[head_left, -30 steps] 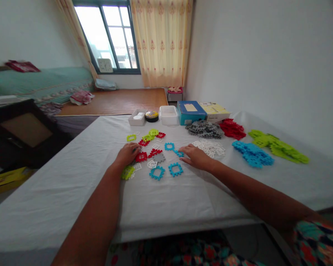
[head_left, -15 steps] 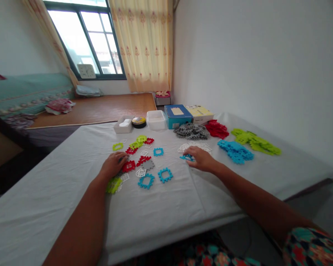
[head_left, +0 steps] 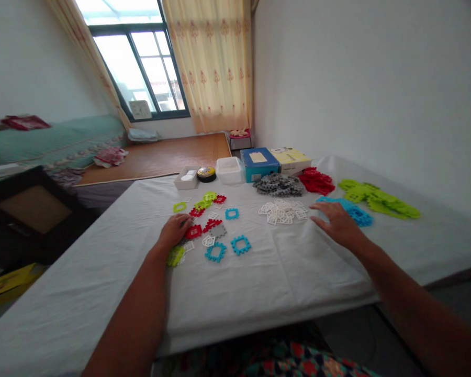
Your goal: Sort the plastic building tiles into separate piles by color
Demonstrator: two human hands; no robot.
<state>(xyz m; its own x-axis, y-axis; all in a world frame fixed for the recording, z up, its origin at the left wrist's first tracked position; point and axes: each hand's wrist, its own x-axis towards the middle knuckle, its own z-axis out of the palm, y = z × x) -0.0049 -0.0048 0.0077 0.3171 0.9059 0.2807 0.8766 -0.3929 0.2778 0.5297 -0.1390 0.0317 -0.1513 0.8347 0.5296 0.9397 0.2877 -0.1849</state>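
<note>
My left hand (head_left: 176, 229) rests at the left edge of a loose group of plastic building pieces, fingers curled together; what lies under them is hidden. Just right of its fingertips is a red window-like piece (head_left: 193, 232), and a lime-green piece (head_left: 176, 256) lies below the wrist. Two blue square frames (head_left: 240, 245) sit at the front of the group, a grey piece (head_left: 218, 231) behind them. My right hand (head_left: 337, 222) is over the near side of the blue pile (head_left: 357, 213), thumb and fingers apart, with no piece visible between them. White lattice pieces (head_left: 283, 211) are heaped to its left.
Behind the hands lie grey (head_left: 279, 185), red (head_left: 317, 181) and lime-green (head_left: 379, 199) piles. A blue box (head_left: 259, 165), a yellow box (head_left: 290, 159), a clear tub (head_left: 230, 172), a round tin (head_left: 206, 174) and a white tray (head_left: 186, 183) stand along the table's back.
My right hand has moved right, from beside the white heap to the blue pile. The blue piece it held no longer shows in its fingers. My left hand stays beside the red piece; the view has shifted.
</note>
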